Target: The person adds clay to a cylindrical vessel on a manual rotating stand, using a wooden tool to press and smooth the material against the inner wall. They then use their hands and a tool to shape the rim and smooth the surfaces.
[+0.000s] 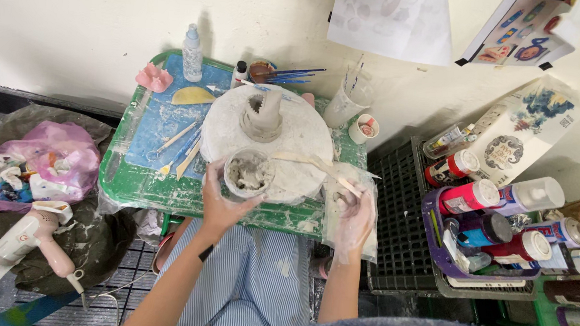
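Clay work is sitting on one round white board [298, 150] covering the middle of the small green table [134, 184]. One small clay bowl [248, 172] is resting at the board's near edge; one taller hollow clay form [262, 115] is standing toward the far edge. Left hand [220, 202] is cupping the bowl from its near left side, fingers curled against the wall. Right hand [355, 218] is hanging over the table's near right corner, fingers loosely spread and clay-smeared, lying on clear plastic sheet [342, 202]; whether it is pinching anything cannot be told. One long wooden stick [314, 164] is lying across the board's right side. Three modelling tools [179, 148] are lying on the blue mat [157, 127] at the left. One spray bottle [192, 53] is standing at the far left corner.
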